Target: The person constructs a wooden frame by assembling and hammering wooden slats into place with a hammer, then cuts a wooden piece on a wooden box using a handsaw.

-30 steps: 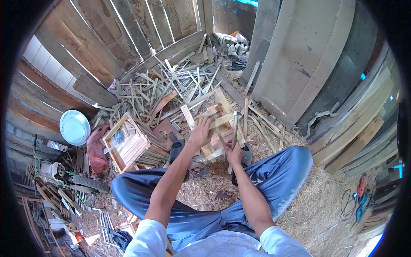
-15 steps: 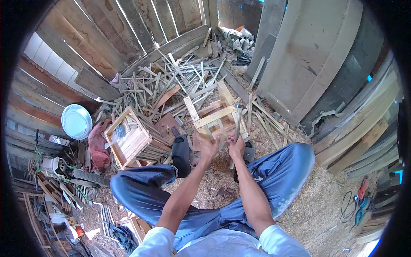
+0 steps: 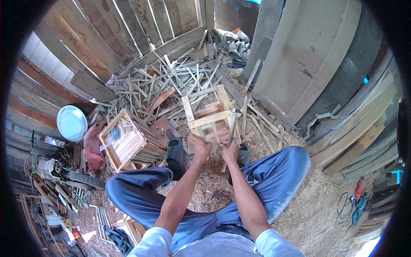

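Observation:
A small pale wooden frame (image 3: 210, 119), made of slats and legs like a stool, stands between my feet. My left hand (image 3: 200, 147) is closed at its near left corner, fingers wrapped around the wood. In my right hand (image 3: 230, 150) is a hammer (image 3: 233, 125), its head up at the frame's right side and its handle end showing below my fist. A thin wood strip (image 3: 216, 132) runs across the frame's middle near my right fingers. Whether those fingers also pinch something small cannot be made out.
A stack of wooden boxes (image 3: 124, 143) stands left of my sandal (image 3: 174, 153). Scrap sticks (image 3: 171, 81) lie heaped beyond the frame. Large boards (image 3: 306, 60) lean at the right. A corded power tool (image 3: 358, 201) rests on the sawdust floor; a pale basin (image 3: 72, 123) is at left.
My left hand has shifted left along the frame, and its previously extended fingers are now curled. The hammer stays in my right hand, tilted slightly differently. The whole view has shifted a little.

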